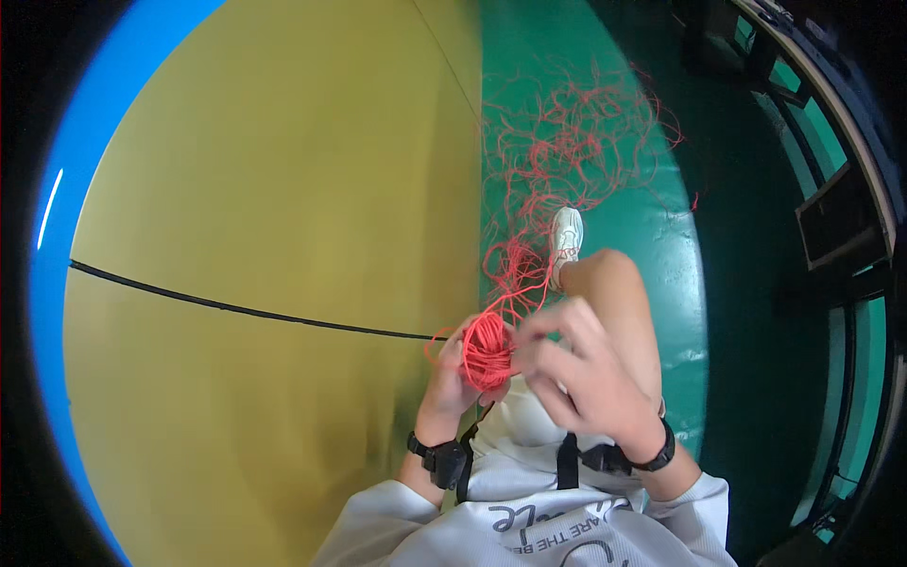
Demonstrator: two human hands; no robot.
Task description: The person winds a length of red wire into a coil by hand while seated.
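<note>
My left hand (444, 383) grips a bundle of red cord (488, 352) in front of my lap, its thumb and fingers partly behind the loops. My right hand (581, 369) is just to the right of the bundle, fingers bent toward it and blurred; whether they hold a strand I cannot tell. Loose red cord runs from the bundle up to a tangled heap (576, 142) spread over the green floor. I wear black straps with small dark devices on both wrists.
My bent leg with a white shoe (567, 236) lies among the cord. To the left is a broad yellow surface (265, 170) with a black line (246, 310) and blue border (71, 189). At right are dark furniture (831, 217) and teal panels (855, 397).
</note>
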